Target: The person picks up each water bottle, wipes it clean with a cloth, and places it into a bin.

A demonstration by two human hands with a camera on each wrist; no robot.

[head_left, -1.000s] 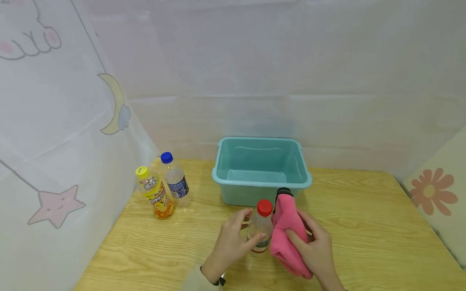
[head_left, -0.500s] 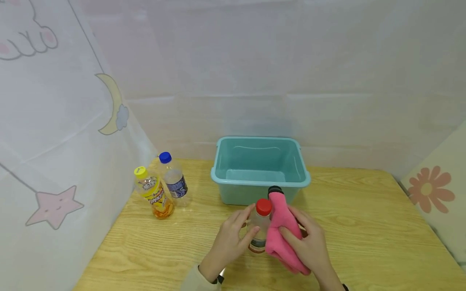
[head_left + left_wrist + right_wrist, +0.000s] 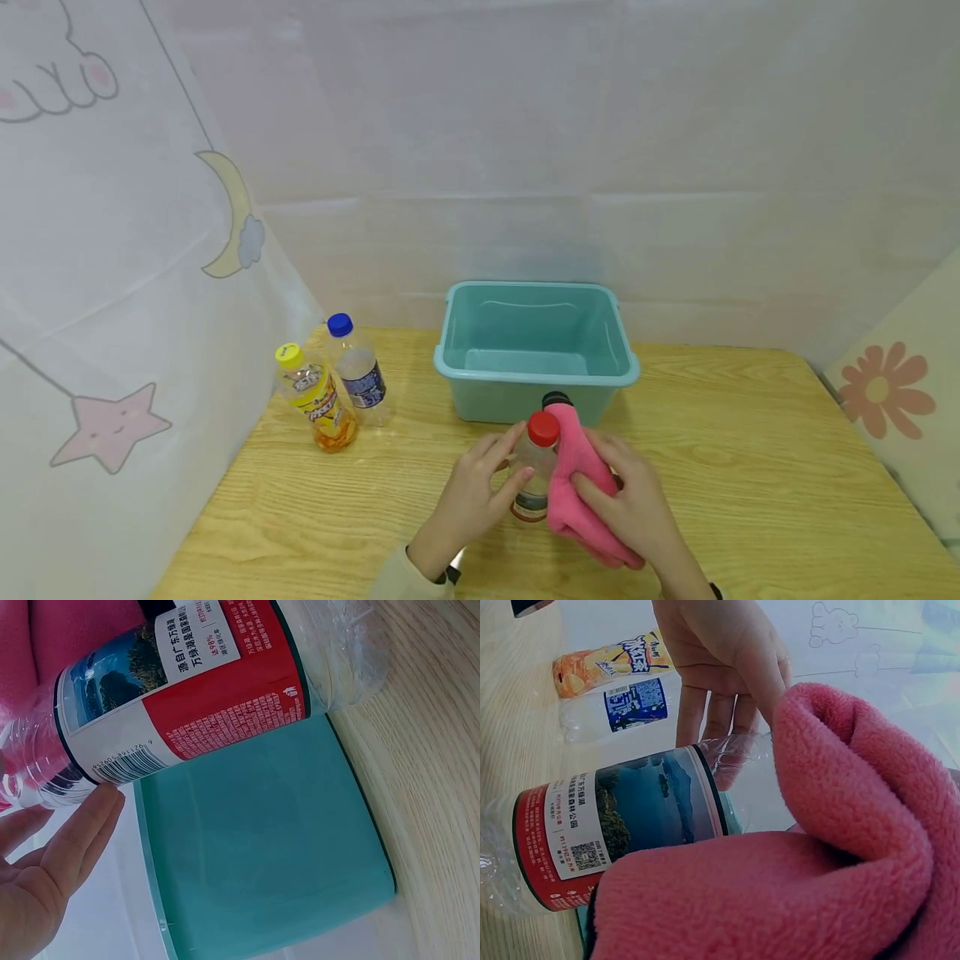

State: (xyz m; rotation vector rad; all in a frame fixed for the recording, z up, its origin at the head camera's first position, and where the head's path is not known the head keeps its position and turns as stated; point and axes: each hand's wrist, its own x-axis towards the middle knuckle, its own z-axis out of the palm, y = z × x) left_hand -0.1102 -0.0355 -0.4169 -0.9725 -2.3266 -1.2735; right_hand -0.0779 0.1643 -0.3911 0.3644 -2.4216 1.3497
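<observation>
A clear water bottle (image 3: 532, 458) with a red cap stands upright on the table, its red and white label showing in the left wrist view. My left hand (image 3: 472, 492) holds it from the left, thumb at the near side and fingers behind the neck. My right hand (image 3: 633, 504) grips a folded pink fleecy cloth (image 3: 577, 475) against the bottle's right side. A black round piece (image 3: 557, 400) sticks out of the cloth's upper end; what it belongs to is hidden. In the right wrist view the cloth (image 3: 840, 877) covers part of the bottle.
A teal plastic bin (image 3: 536, 400) stands just behind the hands. At the left are a yellow-capped bottle (image 3: 322, 404) with a little orange in its base and a blue-capped bottle (image 3: 363, 379). White printed sheets hang behind the wooden table (image 3: 750, 467).
My right hand and the pink cloth have shifted left, closer against the water bottle, and the black piece has moved left with them. My left hand has stayed nearly in place.
</observation>
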